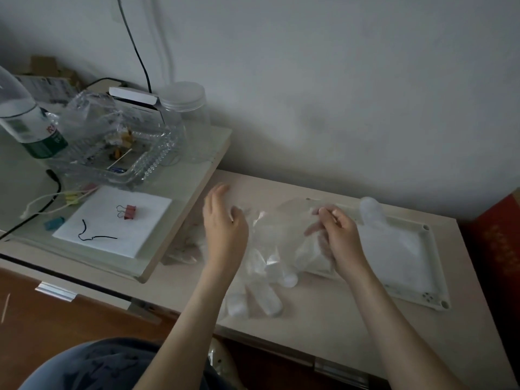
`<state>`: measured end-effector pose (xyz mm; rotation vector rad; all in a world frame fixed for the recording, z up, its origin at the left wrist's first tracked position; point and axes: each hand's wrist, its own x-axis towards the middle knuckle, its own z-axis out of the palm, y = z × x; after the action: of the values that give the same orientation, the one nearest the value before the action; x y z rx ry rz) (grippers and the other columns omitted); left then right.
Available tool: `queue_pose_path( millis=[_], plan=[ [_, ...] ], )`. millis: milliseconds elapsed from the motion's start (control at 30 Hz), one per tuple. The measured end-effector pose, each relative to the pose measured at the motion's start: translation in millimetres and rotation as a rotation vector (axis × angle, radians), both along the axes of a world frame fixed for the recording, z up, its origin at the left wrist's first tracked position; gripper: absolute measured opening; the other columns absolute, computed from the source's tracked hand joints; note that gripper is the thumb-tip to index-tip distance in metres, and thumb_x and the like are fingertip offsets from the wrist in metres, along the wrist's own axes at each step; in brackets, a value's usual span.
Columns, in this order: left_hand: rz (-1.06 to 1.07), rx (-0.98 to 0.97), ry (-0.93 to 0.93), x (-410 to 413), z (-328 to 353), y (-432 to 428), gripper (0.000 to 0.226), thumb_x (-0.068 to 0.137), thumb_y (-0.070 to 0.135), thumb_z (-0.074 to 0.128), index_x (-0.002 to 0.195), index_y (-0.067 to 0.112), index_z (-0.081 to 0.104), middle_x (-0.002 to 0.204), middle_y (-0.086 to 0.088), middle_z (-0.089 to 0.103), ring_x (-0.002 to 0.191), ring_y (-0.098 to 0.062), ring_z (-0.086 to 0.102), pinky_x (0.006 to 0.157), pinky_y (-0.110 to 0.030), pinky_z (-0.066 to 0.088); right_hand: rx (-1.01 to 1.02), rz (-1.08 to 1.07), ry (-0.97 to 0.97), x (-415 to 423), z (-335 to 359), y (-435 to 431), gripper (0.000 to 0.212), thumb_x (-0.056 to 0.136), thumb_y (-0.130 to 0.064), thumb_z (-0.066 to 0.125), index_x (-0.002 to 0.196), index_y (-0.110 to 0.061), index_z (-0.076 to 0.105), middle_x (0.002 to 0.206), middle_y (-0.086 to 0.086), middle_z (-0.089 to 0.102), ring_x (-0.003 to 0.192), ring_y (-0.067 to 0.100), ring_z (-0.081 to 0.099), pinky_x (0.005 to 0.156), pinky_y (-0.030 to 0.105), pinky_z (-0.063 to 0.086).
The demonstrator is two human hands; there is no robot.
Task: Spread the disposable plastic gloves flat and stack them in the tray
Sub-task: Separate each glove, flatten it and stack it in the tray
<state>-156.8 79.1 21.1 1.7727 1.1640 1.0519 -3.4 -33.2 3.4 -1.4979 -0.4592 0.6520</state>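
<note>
1. Head view: your right hand (pixel 342 237) pinches the clear glove (pixel 270 246); your left hand's (pixel 225 229) grip I cannot tell.
2. Glove spans between both hands, fingers toward 7 o'clock; tray (pixel 434 254) lies at 3 o'clock, nearest your right hand.

Beige table (pixel 309 319): tray (pixel 435 263), plastic gloves (pixel 261 299).
</note>
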Motion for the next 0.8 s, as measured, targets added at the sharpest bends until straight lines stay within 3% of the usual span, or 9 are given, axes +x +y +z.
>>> queue_pose_path(
  millis=[67,133,200,267,333,433,533,667,800],
  plan=[
    [-0.145,-0.156,-0.121,6.8,8.1,-9.2,0.034,0.099,0.026,0.042,0.134,0.027,0.044,0.136,0.010,0.047,0.128,-0.008,0.040,0.109,-0.030,0.030,0.070,0.050,0.106,1.5,17.0,-6.0,0.020,0.101,-0.017,0.044,0.087,-0.011,0.058,0.067,0.011,0.070,0.029,0.003,0.030,0.030,0.014,0.021],
    [-0.286,-0.435,-0.220,14.3,10.0,-14.3,0.046,0.099,0.043,0.038,0.142,0.026,0.037,0.141,0.014,0.041,0.126,0.000,0.037,0.103,-0.020,0.025,0.137,0.120,0.157,6.6,30.7,-13.7,0.022,0.101,-0.017,0.041,0.086,-0.012,0.057,0.075,0.014,0.072,0.027,0.005,0.024,0.033,0.014,0.015],
    [-0.392,-0.659,-0.245,23.9,1.6,-15.0,0.063,0.093,0.058,0.034,0.145,0.022,0.036,0.146,0.014,0.036,0.130,-0.001,0.033,0.103,-0.021,0.019,0.162,0.150,0.154,15.7,38.3,-21.3,0.024,0.101,-0.018,0.041,0.085,-0.013,0.058,0.081,0.015,0.072,0.026,0.005,0.020,0.036,0.016,0.012],
    [-0.488,-0.783,-0.230,30.5,-5.0,-15.0,0.070,0.088,0.068,0.036,0.138,0.020,0.048,0.138,0.014,0.047,0.128,-0.005,0.041,0.107,-0.024,0.023,0.156,0.140,0.118,27.3,41.1,-30.0,0.024,0.100,-0.020,0.043,0.085,-0.016,0.060,0.085,0.015,0.073,0.027,0.005,0.021,0.037,0.018,0.011],
    [-0.642,-0.854,-0.241,39.1,-6.2,-17.1,0.066,0.088,0.063,0.046,0.128,0.012,0.058,0.126,0.000,0.062,0.119,-0.016,0.056,0.105,-0.031,0.036,0.187,0.100,0.096,42.4,39.9,-41.3,0.023,0.100,-0.019,0.042,0.085,-0.016,0.059,0.085,0.016,0.073,0.026,0.005,0.020,0.036,0.017,0.010],
    [-0.784,-0.908,-0.230,54.0,0.9,-24.6,0.033,0.091,0.031,0.057,0.098,0.001,0.066,0.092,-0.010,0.071,0.085,-0.020,0.068,0.079,-0.027,0.053,0.171,-0.007,0.036,67.0,31.9,-63.3,0.021,0.100,-0.018,0.042,0.087,-0.015,0.058,0.082,0.014,0.073,0.025,0.005,0.021,0.033,0.012,0.014],
    [-0.781,-0.938,-0.221,70.9,3.6,-32.2,0.014,0.093,0.015,0.056,0.085,0.005,0.061,0.076,-0.007,0.068,0.064,-0.015,0.064,0.065,-0.024,0.053,0.079,-0.142,-0.041,87.4,22.4,-88.3,0.019,0.100,-0.020,0.045,0.089,-0.015,0.059,0.079,0.013,0.073,0.029,0.006,0.023,0.034,0.013,0.017],
    [-0.882,-0.923,-0.058,88.8,0.7,-42.9,0.009,0.092,0.016,0.058,0.085,0.010,0.058,0.071,0.000,0.061,0.050,-0.009,0.052,0.045,-0.019,0.043,-0.066,-0.280,-0.122,106.2,8.3,-116.4,0.018,0.099,-0.022,0.047,0.091,-0.018,0.062,0.072,0.007,0.072,0.038,0.003,0.031,0.035,0.015,0.023],
    [-0.943,-0.918,0.135,107.6,-10.3,-50.1,0.006,0.091,0.018,0.060,0.088,0.013,0.060,0.062,0.006,0.049,0.050,-0.005,0.043,0.049,-0.018,0.042,-0.181,-0.324,-0.207,124.3,-12.2,-136.3,0.019,0.100,-0.021,0.046,0.096,-0.014,0.064,0.071,0.008,0.070,0.050,0.002,0.048,0.046,0.018,0.035]
  ],
)
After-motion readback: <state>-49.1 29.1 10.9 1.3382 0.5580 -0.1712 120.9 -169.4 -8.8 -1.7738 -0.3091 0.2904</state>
